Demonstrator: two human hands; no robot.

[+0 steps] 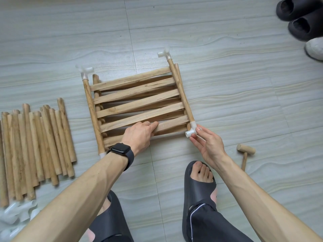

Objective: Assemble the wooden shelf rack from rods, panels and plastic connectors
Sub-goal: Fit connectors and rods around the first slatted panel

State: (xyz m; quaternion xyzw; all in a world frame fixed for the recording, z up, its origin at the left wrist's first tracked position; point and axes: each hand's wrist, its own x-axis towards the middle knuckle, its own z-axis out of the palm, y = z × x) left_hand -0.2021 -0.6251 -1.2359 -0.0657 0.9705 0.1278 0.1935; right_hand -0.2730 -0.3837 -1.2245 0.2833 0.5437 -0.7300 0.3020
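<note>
A slatted wooden panel (138, 102) lies flat on the floor, stacked on at least one more panel. White plastic connectors cap its side rods at the far left (85, 71), far right (165, 54) and near right (191, 130). My left hand (139, 135) rests on the nearest slats, fingers curled around one slat's edge. My right hand (207, 142) pinches the near-right connector with thumb and fingertips. The near-left corner is partly hidden behind my left wrist.
A pile of loose wooden rods (35, 142) lies on the left, with white plastic connectors (15, 217) heaped below it. A small wooden mallet (245, 154) lies at the right. My feet in dark slippers (199, 193) are near; more slippers (300, 18) sit top right.
</note>
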